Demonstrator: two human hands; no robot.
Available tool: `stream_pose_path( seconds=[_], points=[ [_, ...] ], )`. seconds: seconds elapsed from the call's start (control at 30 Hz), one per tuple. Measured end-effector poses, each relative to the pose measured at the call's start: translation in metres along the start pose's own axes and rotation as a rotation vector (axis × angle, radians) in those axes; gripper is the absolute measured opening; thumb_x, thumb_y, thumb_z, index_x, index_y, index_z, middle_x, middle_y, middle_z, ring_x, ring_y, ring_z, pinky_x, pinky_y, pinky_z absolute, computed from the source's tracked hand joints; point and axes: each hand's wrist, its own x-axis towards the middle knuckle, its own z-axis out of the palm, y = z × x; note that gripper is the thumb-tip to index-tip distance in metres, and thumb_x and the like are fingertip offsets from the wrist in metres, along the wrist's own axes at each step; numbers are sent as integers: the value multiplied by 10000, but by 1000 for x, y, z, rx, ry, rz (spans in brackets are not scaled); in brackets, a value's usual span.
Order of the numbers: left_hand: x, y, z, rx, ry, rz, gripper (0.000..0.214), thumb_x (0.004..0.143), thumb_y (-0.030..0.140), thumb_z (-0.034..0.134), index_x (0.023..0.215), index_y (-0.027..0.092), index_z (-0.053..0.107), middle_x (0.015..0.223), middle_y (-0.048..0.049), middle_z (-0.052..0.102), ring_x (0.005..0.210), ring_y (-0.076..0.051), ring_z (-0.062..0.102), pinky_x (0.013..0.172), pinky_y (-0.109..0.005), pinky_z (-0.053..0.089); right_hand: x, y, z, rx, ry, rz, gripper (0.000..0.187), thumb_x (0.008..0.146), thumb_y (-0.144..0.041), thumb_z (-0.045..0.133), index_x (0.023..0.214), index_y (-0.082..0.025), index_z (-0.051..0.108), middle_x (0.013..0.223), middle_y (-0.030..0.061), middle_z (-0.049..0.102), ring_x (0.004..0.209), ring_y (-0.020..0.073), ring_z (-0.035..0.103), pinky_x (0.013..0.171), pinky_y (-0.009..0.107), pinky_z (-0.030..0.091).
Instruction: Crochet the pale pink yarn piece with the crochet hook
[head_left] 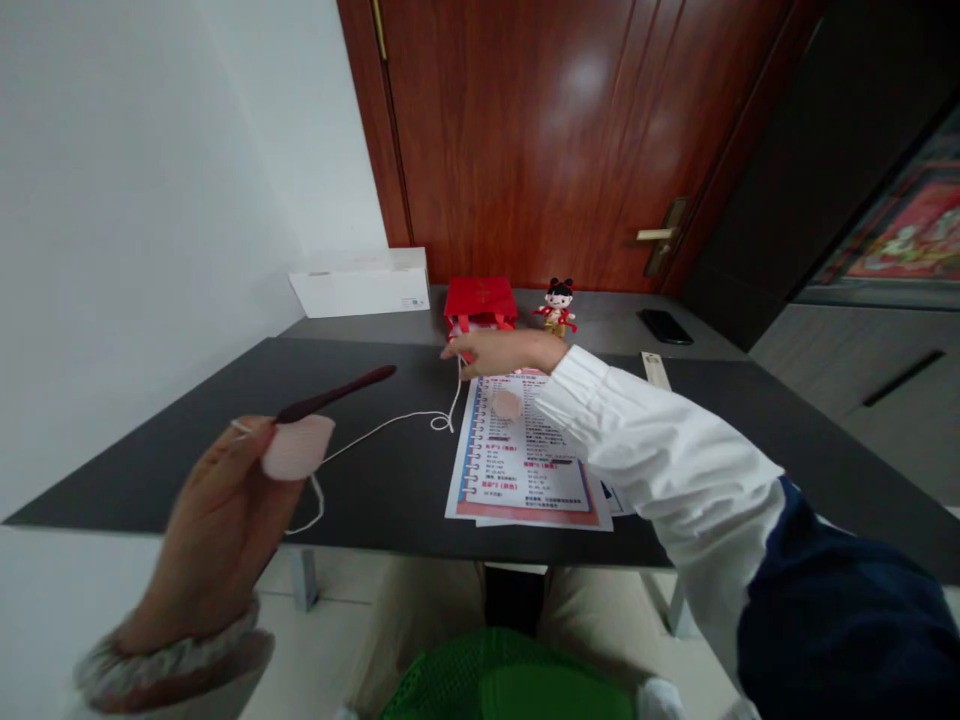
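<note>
My left hand (pixel 225 500) is raised over the table's left front edge, its fingers closed on a pale pink crocheted piece (pixel 298 450) and a dark brown crochet hook (pixel 337 390). The hook's handle points away to the right; its tip is hidden by the fingers. A thin white yarn (pixel 390 418) runs from beside the piece across the dark table, with a small loop in it, up to my right hand (pixel 502 352). There the fingers pinch the yarn just in front of a red paper bag (pixel 481 297). Something pale shows inside the bag.
Printed sheets (pixel 525 490) with a pale round piece (pixel 506 404) on them lie under my right forearm. Along the back stand a white box (pixel 364 288) and a crocheted doll (pixel 557 308). A black phone (pixel 664 327) and a pale strip (pixel 655 370) lie on the right.
</note>
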Motion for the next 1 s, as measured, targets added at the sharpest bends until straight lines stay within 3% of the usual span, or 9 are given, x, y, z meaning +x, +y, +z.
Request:
stream_pose_path(
  seconds=[0.1,0.27,0.3,0.4,0.47,0.57,0.63,0.83,1.0],
  points=[
    [-13,-7,38,-131,-25,-34,166,853,98,558,696,136,598,737,24,619,730,-70,590,807,-162,524,-21,18,38,-169,-93,152,478,699,-149,727,1165,-151,620,1211,149,629,1050,311,624,843,395,513],
    [-19,-18,33,-156,18,-76,190,852,54,524,698,122,613,721,20,611,698,-66,593,760,-148,528,-49,31,93,-307,-115,251,295,902,-286,564,1161,-144,564,1154,97,613,955,206,635,800,398,543],
    [-19,-17,31,-143,30,-87,208,851,39,507,691,118,612,707,16,604,681,-65,590,730,-138,527,-48,30,97,-307,-101,227,265,912,-222,528,1148,-113,581,1159,153,609,943,225,646,788,379,537],
    [-19,-15,31,-126,34,-111,192,829,32,535,672,118,604,679,20,589,653,-62,584,699,-125,522,-28,23,93,-266,-92,126,218,825,-153,608,1035,-112,649,1039,148,668,881,233,670,748,307,526],
    [-21,-11,33,-145,23,-77,159,812,55,579,670,124,599,673,27,592,655,-64,585,714,-136,530,-4,20,81,-232,-7,62,341,827,-178,612,1166,-139,591,1177,137,622,1027,230,627,845,293,499],
    [-22,-6,33,-147,6,-16,160,812,72,583,663,131,596,664,24,608,659,-70,585,696,-143,538,25,26,64,-214,207,56,560,913,-103,417,1446,-107,243,1518,208,235,1361,260,336,1068,383,339],
    [-19,-5,30,-122,1,-4,156,806,60,577,671,132,604,674,20,622,673,-74,591,700,-145,541,30,36,60,-196,250,63,581,910,-114,430,1453,-97,225,1533,222,177,1390,292,273,1088,441,304],
    [3,-24,27,-45,-61,-65,110,753,60,619,659,116,632,659,6,641,635,-73,598,632,-119,531,-10,62,83,-141,30,1,410,844,-164,588,1253,-156,559,1279,145,583,1189,270,548,1002,406,426],
    [15,-45,41,-103,-193,-103,112,637,125,761,628,120,650,611,18,640,578,-68,584,568,-115,522,-30,42,119,-158,-18,0,563,903,-327,503,1382,-47,407,1435,283,390,1310,383,425,1033,524,380]
  ],
)
